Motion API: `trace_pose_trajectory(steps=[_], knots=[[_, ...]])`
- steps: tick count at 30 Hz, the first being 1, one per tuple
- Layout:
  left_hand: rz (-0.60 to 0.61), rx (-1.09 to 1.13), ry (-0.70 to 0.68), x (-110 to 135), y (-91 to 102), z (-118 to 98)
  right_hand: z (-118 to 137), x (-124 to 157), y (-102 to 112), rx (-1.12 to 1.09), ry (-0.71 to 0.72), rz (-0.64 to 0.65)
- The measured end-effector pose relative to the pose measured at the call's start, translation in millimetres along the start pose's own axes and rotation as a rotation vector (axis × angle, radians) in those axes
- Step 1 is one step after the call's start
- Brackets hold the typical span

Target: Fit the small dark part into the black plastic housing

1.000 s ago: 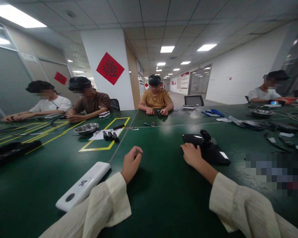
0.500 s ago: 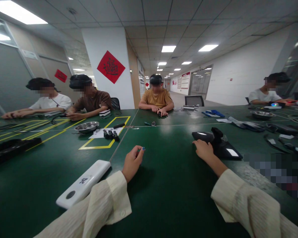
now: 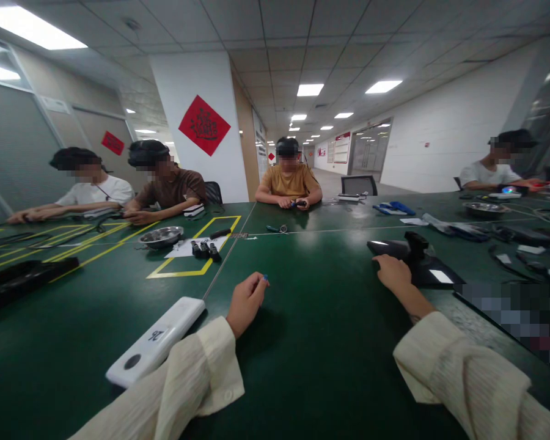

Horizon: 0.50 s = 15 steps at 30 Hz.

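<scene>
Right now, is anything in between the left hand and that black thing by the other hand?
Yes, the right hand: it's at the near left side of the black thing. Nothing else visible stands between that and the left hand, which pinches a tiny blue piece; only green tabletop lies there.
</scene>
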<state>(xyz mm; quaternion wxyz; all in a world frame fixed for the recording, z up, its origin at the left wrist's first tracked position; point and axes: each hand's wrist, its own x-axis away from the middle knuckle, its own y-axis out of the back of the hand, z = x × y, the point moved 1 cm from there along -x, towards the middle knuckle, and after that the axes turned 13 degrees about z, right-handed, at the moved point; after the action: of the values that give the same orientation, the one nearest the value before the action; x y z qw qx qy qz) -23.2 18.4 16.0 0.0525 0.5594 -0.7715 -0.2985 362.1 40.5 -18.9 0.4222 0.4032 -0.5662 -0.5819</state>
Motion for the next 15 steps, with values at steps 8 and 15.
trace_pose_trajectory(steps=[8,15], knots=[[0.029,-0.03,0.006,0.5,0.5,-2.8,-9.0,-5.4,-9.0,-0.036,-0.121,-0.016],[0.044,-0.026,0.023,0.6,0.3,-3.2,-8.0,-2.4,-3.2,-0.058,-0.109,-0.198]])
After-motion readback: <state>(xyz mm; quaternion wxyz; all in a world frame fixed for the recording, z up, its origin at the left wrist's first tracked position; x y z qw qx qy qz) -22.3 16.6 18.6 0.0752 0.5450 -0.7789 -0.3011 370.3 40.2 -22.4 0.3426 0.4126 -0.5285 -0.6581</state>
